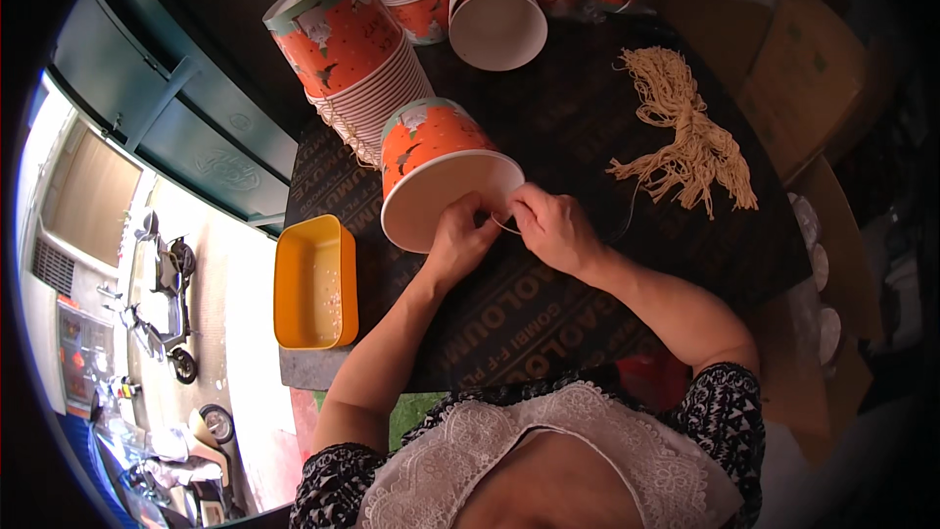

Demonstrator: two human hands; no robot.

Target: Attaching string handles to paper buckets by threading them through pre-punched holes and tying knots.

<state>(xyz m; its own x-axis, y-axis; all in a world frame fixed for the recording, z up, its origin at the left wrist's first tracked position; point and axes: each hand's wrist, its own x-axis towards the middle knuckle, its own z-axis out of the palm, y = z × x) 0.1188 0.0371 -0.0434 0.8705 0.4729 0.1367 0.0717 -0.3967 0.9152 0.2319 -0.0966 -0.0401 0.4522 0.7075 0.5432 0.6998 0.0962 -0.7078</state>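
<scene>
Both hands, left hand (458,235) and right hand (550,227), pinch a thin string (506,227) at the paper bucket (441,168) rim; any slip could free it or tip the bucket.

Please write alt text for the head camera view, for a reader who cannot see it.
Both hands, the left hand and the right hand, work a thin string at the rim of an orange paper bucket lying on its side on a dark table. Stacked buckets, a string bundle and a yellow tray lie around.

Dim, warm-lit scene; perhaps overexposed left; warped edges.
</scene>
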